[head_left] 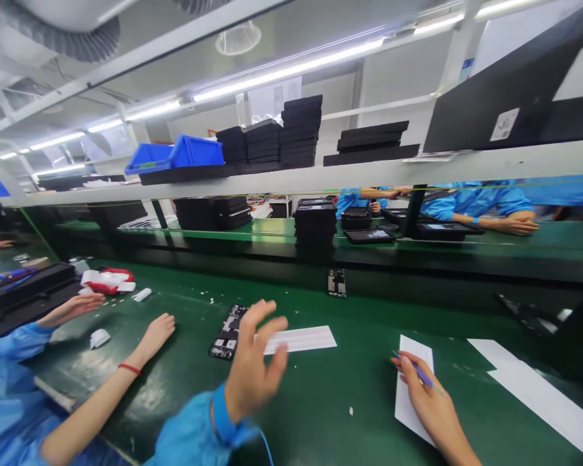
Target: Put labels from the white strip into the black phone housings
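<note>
My left hand (255,359) is raised over the green bench with its fingers spread, holding nothing. Just beyond it lie an opened phone body (228,332) and a white label sheet (301,339). My right hand (430,401) rests on a white paper slip (411,388) and pinches a thin blue pen-like tool (420,372). A second phone part (337,283) lies farther back near the conveyor.
A co-worker's two forearms (140,349) reach in from the left, near white scraps (100,338) and a red-and-white roll (104,281). Black trays (29,291) sit far left. White sheets (534,388) lie at right. Stacked black trays (315,223) and blue bins (175,155) fill the shelves; other workers sit opposite.
</note>
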{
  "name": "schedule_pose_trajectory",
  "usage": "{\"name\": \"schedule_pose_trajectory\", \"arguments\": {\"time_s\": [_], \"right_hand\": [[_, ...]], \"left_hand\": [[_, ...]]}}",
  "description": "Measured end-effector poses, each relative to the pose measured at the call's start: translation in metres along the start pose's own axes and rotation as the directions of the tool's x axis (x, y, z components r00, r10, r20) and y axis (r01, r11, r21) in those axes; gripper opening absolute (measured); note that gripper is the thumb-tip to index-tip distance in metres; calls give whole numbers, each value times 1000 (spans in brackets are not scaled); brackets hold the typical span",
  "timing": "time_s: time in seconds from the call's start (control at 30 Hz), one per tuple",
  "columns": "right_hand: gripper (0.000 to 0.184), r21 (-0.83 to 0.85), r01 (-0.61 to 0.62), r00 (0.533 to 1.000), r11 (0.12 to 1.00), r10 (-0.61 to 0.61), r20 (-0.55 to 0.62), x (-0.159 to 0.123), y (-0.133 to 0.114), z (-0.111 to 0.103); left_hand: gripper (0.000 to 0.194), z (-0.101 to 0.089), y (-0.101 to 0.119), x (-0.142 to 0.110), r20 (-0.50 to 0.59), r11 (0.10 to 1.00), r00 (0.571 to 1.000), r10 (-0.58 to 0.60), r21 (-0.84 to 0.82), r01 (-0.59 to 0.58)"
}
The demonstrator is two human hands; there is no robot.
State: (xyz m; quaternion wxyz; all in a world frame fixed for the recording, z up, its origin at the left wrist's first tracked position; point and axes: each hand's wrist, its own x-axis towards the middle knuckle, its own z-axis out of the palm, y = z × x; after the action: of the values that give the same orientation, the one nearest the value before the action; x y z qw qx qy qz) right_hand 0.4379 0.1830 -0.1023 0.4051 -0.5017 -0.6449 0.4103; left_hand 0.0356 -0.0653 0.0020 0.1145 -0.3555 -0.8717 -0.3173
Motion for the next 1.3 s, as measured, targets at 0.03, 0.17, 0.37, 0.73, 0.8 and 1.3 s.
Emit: {"name": "schedule_pose_trajectory", "arguments": {"time_s": [0.03, 0.17, 0.37, 0.73, 0.8, 1.3], "right_hand": [[59, -30, 8, 1000, 1000, -8, -1, -1, -3, 0], [58, -76, -1, 1000, 997, 2, 20, -6, -18, 1], [59, -47, 9, 999, 999, -8, 36, -8, -28, 2], [63, 339, 88, 994, 937, -58, -95, -3, -42, -9], [68, 380, 74, 992, 922, -29, -124, 4, -44, -20], [13, 249, -87, 993, 965, 106, -61, 27, -20, -59]], "left_hand": [[49, 11, 11, -4, 46, 997, 998, 53, 53, -55], [72, 33, 14, -6, 276, 972, 960, 53, 208, -113], [69, 29, -8, 14, 421, 933, 902, -98, 355, -64], [45, 13, 76, -11, 570, 965, 821, -2, 216, -147], [46, 24, 111, -46, 612, 952, 774, 162, 111, -287], [65, 91, 215, -136, 611, 694, 615, 498, 144, -705]]}}
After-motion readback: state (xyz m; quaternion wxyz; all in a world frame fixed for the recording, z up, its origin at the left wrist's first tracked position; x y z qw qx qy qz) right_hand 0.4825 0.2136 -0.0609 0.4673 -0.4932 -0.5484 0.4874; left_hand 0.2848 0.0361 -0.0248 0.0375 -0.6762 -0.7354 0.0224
